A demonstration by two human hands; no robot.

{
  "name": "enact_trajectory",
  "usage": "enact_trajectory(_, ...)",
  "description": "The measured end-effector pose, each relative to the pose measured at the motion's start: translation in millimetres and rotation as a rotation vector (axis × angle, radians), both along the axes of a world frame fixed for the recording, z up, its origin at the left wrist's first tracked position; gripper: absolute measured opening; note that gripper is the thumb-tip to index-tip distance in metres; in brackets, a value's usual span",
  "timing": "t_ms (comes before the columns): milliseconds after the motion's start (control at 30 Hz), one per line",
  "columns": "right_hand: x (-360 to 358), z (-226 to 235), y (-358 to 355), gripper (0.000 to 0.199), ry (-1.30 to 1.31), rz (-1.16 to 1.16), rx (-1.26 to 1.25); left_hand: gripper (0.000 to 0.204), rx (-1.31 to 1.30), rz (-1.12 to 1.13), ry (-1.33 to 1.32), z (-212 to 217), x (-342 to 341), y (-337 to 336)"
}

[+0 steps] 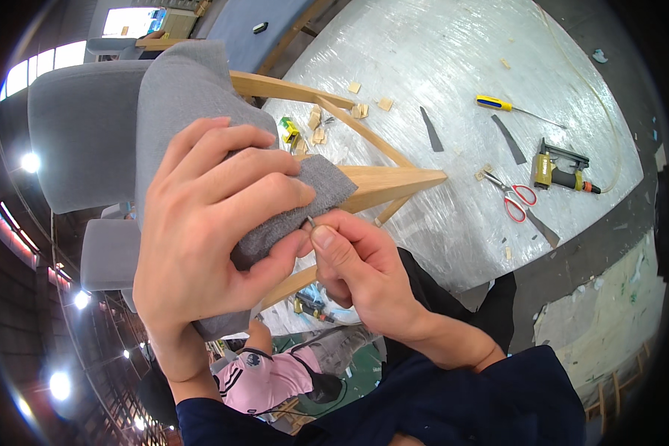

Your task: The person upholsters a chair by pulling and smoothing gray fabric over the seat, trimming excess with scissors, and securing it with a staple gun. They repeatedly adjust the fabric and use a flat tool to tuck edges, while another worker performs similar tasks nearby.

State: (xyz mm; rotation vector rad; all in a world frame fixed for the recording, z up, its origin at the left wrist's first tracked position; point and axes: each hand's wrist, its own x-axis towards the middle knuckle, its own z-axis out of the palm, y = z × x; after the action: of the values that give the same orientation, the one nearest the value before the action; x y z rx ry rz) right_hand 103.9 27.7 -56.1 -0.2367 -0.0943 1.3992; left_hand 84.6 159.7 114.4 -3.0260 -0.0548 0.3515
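A chair with grey upholstery [193, 82] and bare wooden legs [394, 182] lies tipped on the wrapped table. My left hand [215, 215] is closed on a loose flap of grey fabric [323, 182] beside a leg, its fingers bent over the cloth and its thumb beneath. Close against that thumb, my right hand [360, 267] pinches a small, thin, dark piece at the fabric's edge. Whether it is a strip of cloth or a bit of metal I cannot make out. My left hand hides much of the seat.
On the plastic-wrapped table [453, 67] lie a yellow-handled screwdriver [494, 103], red-handled scissors [514, 201], a staple gun [561, 167] with a hose, dark fabric strips [431, 130] and small wooden pieces [385, 104]. A person in a pink shirt [275, 379] is nearby. Other grey chairs [111, 253] stand left.
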Motion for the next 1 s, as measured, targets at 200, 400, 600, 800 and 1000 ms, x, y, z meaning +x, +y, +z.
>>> enact_trajectory(200, -14, -1, 8, 0.029, 0.195, -0.045, 0.019, 0.031, 0.005, 0.028, -0.036, -4, -2, -2)
enact_trajectory(400, -3, -4, 6, 0.032, 0.194, 0.025, 0.017, 0.03, 0.027, 0.04, -0.09, -9, -5, -1)
enact_trajectory(600, 8, -9, 9, 0.032, -0.018, -0.031, -0.024, 0.031, 0.065, 0.099, -0.144, -10, -4, -3)
enact_trajectory(800, 26, -11, 8, 0.032, -0.025, 0.091, -0.047, 0.031, 0.065, 0.139, -0.14, -11, 0, -4)
enact_trajectory(1000, 47, 1, 23, 0.022, -0.454, -0.142, -0.164, 0.033, 0.059, 0.167, -0.137, -11, 13, 2)
